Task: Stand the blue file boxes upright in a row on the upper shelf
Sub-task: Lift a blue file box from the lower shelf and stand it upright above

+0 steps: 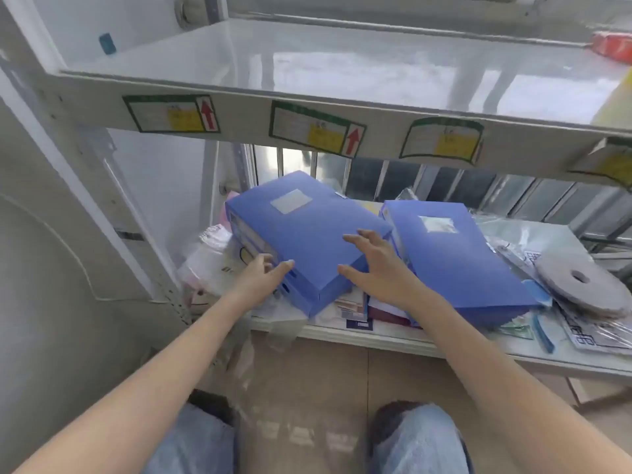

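1. Two flat rectangular blue plastic file boxes lying on the lower white metal shelf (403, 338); none upright; both resting on loose papers and clear plastic bags.
2. Left blue file box (307, 234) lying flat, turned at an angle, near corner over the front edge of the lower shelf; pale rectangular label on its top face; seemingly stacked on a second like box, edge only partly visible.
3. Right blue file box (451, 258) lying flat just beside the left one; pale label on top; near edge close to the shelf front.
4. Left hand (260, 278) at the near left edge of the left box; fingers curled around the side, thumb lying on the top face; in contact, whether gripping firmly cannot tell.
5. Right hand (379, 265) spread wide, fingers splayed over the near right part of the left box top; nothing enclosed; touching or just above, cannot tell.
6. Upper glossy white shelf (342, 70) bare across its middle; green-bordered yellow labels with red arrows stuck on its front rail.
7. Grey round disc with centre hole (581, 285) lying at the right of the lower shelf, apart from both boxes.
8. Arms bare; jeans-clad knees and tiled floor below.
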